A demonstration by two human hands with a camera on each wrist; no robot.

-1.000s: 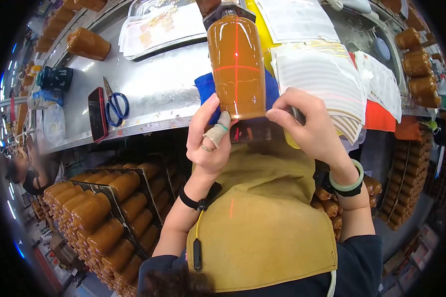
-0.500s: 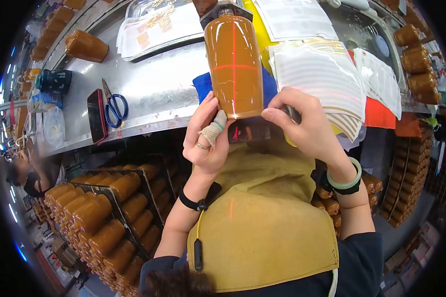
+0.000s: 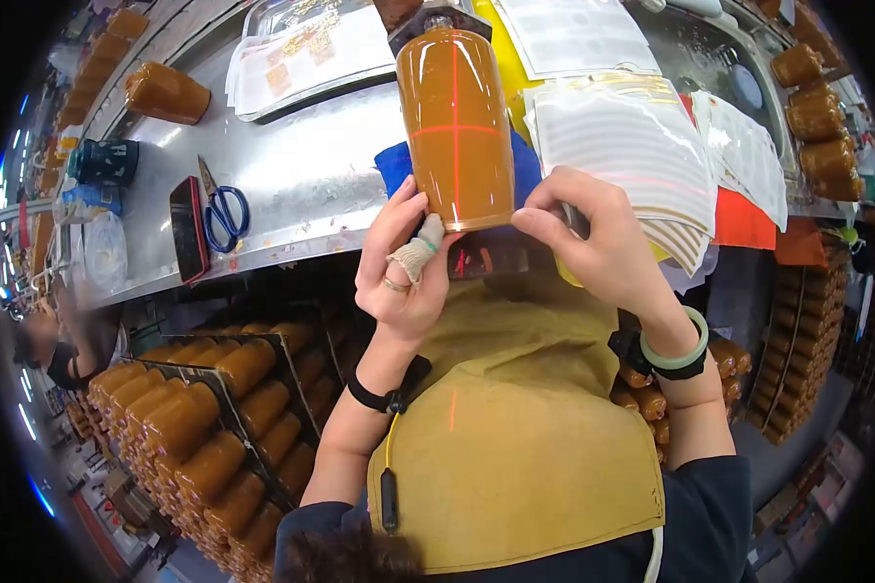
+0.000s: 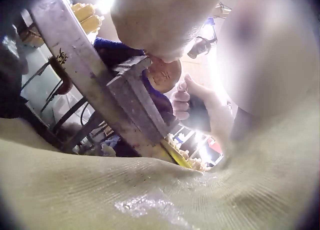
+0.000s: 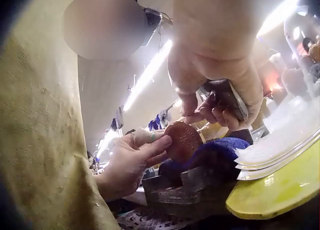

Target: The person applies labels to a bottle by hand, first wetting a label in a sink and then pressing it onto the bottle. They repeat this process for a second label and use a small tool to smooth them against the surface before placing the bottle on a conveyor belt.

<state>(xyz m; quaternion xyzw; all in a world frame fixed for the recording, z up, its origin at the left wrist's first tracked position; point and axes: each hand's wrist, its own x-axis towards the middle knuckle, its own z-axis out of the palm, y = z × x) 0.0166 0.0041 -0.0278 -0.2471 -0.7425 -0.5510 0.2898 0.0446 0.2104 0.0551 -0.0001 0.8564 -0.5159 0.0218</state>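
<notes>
the bottle [image 3: 455, 126] of amber liquid lies on its side on a blue cloth [image 3: 396, 170] at the near edge of the steel bench [image 3: 301, 175], and a red laser cross [image 3: 454, 129] falls on its upper face. its long axis runs straight away from the person. the cap end [image 3: 437, 15] points to the far side of the bench and the flat base [image 5: 184, 140] faces the apron, and the long red line runs right down that axis. from where i stand the lining-up looks about done, but the upper face is bare. the label sheets [image 3: 632, 146] lie just beside it on the right, so i'd judge the sticking itself is not yet done. the left hand [image 3: 399, 277] has its fingers nearly straight, one wrapped in tape, with the tips resting on the left of the base rim and gripping nothing. the right hand [image 3: 603, 243] brings its forefinger to the right of the rim, and its other fingers are curled round a dark flat thing [image 5: 227, 97] that i can't make out. scissors [image 3: 226, 209] and a phone [image 3: 187, 228] lie further left on the bench, and racks of like bottles [image 3: 204, 428] stand below it.
</notes>
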